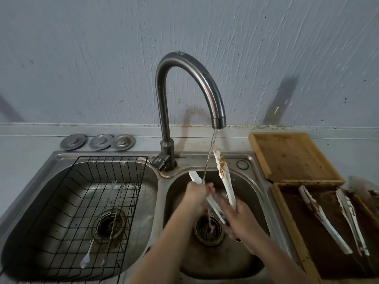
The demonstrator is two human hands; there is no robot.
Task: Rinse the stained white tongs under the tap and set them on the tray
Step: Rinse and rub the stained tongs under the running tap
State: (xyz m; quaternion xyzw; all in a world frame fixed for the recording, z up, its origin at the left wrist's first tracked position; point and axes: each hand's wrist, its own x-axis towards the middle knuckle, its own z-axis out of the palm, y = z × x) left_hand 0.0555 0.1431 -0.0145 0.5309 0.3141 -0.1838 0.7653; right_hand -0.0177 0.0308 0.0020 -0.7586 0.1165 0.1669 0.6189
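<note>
White tongs (223, 175) with brown stains on the upper right arm are held splayed over the right sink basin (252, 193). My right hand (242, 222) grips them at the hinge end. My left hand (198, 194) is wrapped around their left arm. A thin stream of water (210, 154) falls from the curved steel tap (217, 119) onto the left arm beside my fingers. A clean wooden tray (287, 154) lies at the back right of the counter.
A dirty brown tray (287, 218) at the front right holds two more stained white tongs (324, 218). The left basin holds a black wire rack (92, 201) with long thin utensils. Three metal sink plugs (98, 142) sit behind it.
</note>
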